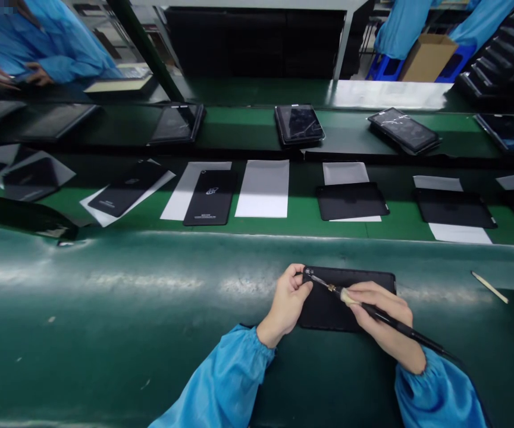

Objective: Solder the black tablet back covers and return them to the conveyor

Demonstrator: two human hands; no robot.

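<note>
I see the left hand [287, 302] pinching the far-left corner of a flat black rectangular panel [335, 312] on the glossy green worktable [105, 351], a black-handled, metal-tipped soldering iron [331, 288] at that corner, gripped by the right hand [386, 315]

A glossy green workbench [150, 345] carries a black panel [328, 312]; with that panel as the clock's hub, a pale stick [489, 287] lies on the bench at 3 o'clock and a pale speck [52, 320] near 9. Toward 12 runs a green strip [302, 196] bearing white sheets [262, 196], most partly under dark covers [210, 205]. Farther out at 12, a second strip [241, 128] bears a row of dark tablets [300, 123].
</note>
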